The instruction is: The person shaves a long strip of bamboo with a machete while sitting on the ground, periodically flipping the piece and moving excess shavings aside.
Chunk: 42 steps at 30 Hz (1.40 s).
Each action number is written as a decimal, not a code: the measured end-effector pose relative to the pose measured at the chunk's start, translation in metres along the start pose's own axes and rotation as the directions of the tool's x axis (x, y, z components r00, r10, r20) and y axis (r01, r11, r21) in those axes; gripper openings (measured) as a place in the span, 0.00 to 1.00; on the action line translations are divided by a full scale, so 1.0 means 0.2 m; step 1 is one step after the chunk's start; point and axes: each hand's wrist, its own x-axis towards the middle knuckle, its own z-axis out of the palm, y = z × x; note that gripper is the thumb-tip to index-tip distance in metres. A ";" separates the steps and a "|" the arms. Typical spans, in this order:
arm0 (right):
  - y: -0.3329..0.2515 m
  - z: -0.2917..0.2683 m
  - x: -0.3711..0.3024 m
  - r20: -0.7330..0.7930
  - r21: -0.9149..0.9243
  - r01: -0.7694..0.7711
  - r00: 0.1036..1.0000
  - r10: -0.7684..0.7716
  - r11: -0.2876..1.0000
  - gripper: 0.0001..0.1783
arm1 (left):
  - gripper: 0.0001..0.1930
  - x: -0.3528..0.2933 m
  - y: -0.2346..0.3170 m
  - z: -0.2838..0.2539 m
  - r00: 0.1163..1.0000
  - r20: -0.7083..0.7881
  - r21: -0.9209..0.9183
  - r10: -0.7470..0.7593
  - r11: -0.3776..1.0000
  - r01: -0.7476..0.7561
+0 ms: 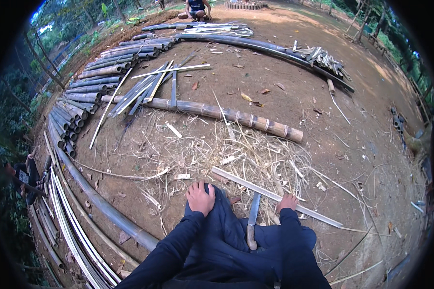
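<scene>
My left hand (200,198) lies on my left knee, fingers stretched out and nothing in them. At my right knee, my right hand (287,203) is closed on a long pale split bamboo strip (248,184), which slants from the left down to the right across the ground in front of me. Between my legs a large knife (254,209) rests against my dark trousers, its brown handle toward me and its blade pointing away. The blade tip comes close to the strip. The fingers of my right hand are partly hidden.
Thin bamboo shavings (255,149) litter the ground ahead. A bamboo pole (236,115) lies beyond, with split strips (144,89) across its left end. Cut bamboo poles (99,79) are piled at left. A person (196,8) squats far off; another person (26,176) is at the left edge.
</scene>
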 end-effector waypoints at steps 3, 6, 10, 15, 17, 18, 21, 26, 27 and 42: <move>0.04 -0.05 0.00 0.004 -0.017 0.048 0.999 -0.048 0.999 0.34 | 0.20 0.01 0.01 0.01 1.000 -0.016 -0.004 0.004 1.000 -0.004; 0.08 -0.09 -0.08 0.038 0.167 0.011 0.999 -0.018 0.986 0.34 | 0.20 0.01 0.04 0.00 1.000 -0.007 0.004 0.007 1.000 -0.007; 0.01 -0.35 -0.30 -0.191 0.427 0.172 0.977 -0.097 0.888 0.27 | 0.21 -0.01 0.00 0.00 0.999 0.027 -0.044 -0.039 0.998 0.040; -0.15 -0.75 -0.49 -0.361 0.405 0.269 0.925 -0.117 0.874 0.17 | 0.27 0.01 0.01 -0.05 0.988 0.096 -0.108 0.119 0.988 -0.108; -0.16 -0.86 -0.48 -0.277 0.405 0.173 0.959 -0.060 0.898 0.18 | 0.38 0.23 0.11 -0.05 0.803 0.561 -0.245 0.202 0.967 -0.072; -0.20 -0.94 -0.46 -0.240 0.403 0.135 0.970 -0.037 0.905 0.17 | 0.42 0.33 0.14 -0.03 0.708 0.657 -0.452 0.259 0.887 0.096; -0.24 -1.26 -0.31 -0.281 0.411 0.060 0.958 0.064 0.910 0.17 | 0.39 0.62 0.39 -0.05 0.674 0.608 -0.527 0.420 0.848 -0.053; -0.18 -1.48 -0.41 -0.427 0.465 0.184 0.903 0.037 0.866 0.16 | 0.37 0.40 0.75 -0.39 0.740 0.501 -0.850 0.449 0.415 0.323; -0.25 -1.45 -0.52 -0.371 0.481 0.233 0.928 -0.044 0.845 0.14 | 0.41 0.36 0.70 -0.44 0.727 0.522 -0.853 0.446 0.280 0.441; -0.53 -1.44 -1.14 -0.758 0.369 0.674 0.617 -0.212 0.640 0.28 | 0.25 0.36 0.24 -1.70 0.964 -0.264 -0.734 0.043 -0.657 -0.171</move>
